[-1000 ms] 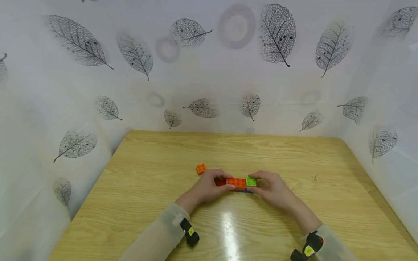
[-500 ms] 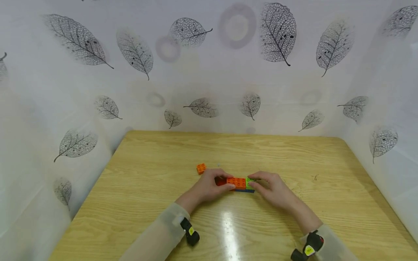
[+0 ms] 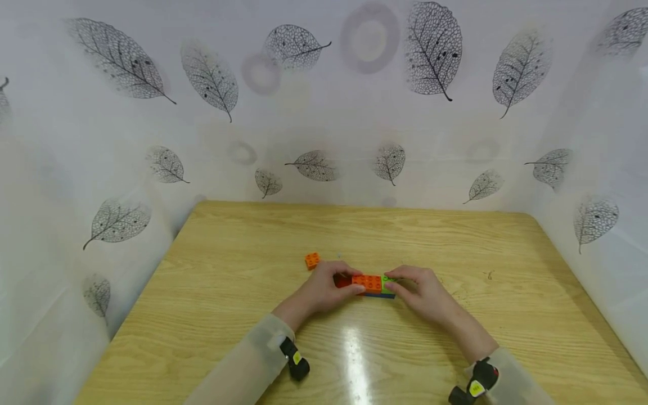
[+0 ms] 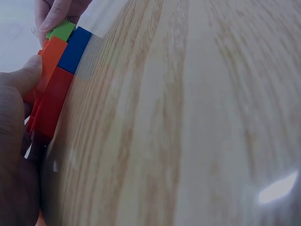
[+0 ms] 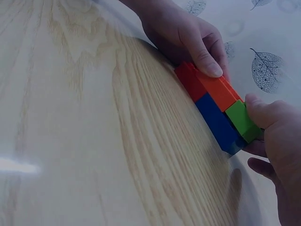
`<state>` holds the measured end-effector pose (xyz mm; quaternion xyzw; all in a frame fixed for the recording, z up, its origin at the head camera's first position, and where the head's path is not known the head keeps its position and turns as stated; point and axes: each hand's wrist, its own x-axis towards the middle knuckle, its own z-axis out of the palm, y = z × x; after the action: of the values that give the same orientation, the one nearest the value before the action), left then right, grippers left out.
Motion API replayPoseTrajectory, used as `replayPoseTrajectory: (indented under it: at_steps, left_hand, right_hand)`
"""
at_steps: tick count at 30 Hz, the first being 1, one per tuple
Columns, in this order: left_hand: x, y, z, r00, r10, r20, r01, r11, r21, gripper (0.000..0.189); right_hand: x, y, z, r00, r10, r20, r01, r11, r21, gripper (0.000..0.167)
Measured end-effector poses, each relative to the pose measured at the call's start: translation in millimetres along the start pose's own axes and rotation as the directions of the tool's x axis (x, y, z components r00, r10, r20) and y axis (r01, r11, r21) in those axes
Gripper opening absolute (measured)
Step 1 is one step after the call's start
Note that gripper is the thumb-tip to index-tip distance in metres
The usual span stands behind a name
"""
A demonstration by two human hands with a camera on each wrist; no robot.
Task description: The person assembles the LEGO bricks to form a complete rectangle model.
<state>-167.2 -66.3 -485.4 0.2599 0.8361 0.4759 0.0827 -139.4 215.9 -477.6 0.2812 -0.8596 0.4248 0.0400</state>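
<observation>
four toy building bricks are gathered in one stack on the wooden table (image 3: 243, 242). compared with a second ago, the right hand's (image 3: 431, 293) thumb is laid further over the green brick (image 5: 243, 121), and more of it is covered; it appears to be being pressed into line beside the long orange brick (image 3: 367, 283), though whether it is fully seated on the blue brick (image 5: 217, 121) cannot be told. the green brick is pinched between right thumb and fingers, closed to its width, at the stack's right end. the orange brick's left end, above the red brick (image 5: 189, 81), is pinched by the left hand (image 3: 320, 289). beyond that hand, a small orange brick (image 3: 311, 260) is left ungripped.
</observation>
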Motion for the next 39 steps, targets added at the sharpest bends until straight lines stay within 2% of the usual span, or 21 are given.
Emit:
replayPoseTrajectory:
  at_steps: [4,8,14,20,24,30,39]
  left_hand:
    - [0.0,-0.7,0.1,1.000,0.003,-0.001,-0.003,1.000,0.003,0.034]
    - [0.8,-2.7,0.5,1.000,0.019,-0.006,-0.019,1.000,0.002,0.033]
    - [2.8,-4.2,-1.5,0.998,0.057,-0.014,-0.057,0.998,0.005,0.032]
    - [2.8,-4.0,-0.9,0.999,0.054,-0.001,-0.054,0.999,0.005,0.032]
    - [2.2,-2.5,-0.8,0.998,0.056,0.002,-0.056,0.998,0.012,0.032]
    - [3.8,0.0,-2.8,0.999,0.044,0.021,-0.045,0.998,0.041,0.034]
    - [4.7,4.8,-6.6,0.997,0.021,0.071,-0.026,0.997,0.067,0.035]
  right_hand:
    - [0.5,1.3,1.3,1.000,-0.019,-0.012,0.018,1.000,-0.016,0.020]
    - [2.3,4.4,2.7,0.997,-0.080,-0.019,0.079,0.996,-0.027,0.020]
    - [8.7,7.6,4.3,0.974,-0.224,-0.033,0.223,0.975,-0.020,0.022]
    - [9.3,10.0,4.6,0.958,-0.281,-0.052,0.281,0.960,-0.015,0.027]
    - [8.1,10.5,2.9,0.958,-0.284,-0.042,0.283,0.959,-0.023,0.030]
    - [7.2,9.7,-5.0,0.978,-0.208,0.028,0.210,0.974,-0.081,0.027]
    - [7.4,10.1,-6.5,0.979,-0.197,0.044,0.201,0.974,-0.106,0.024]
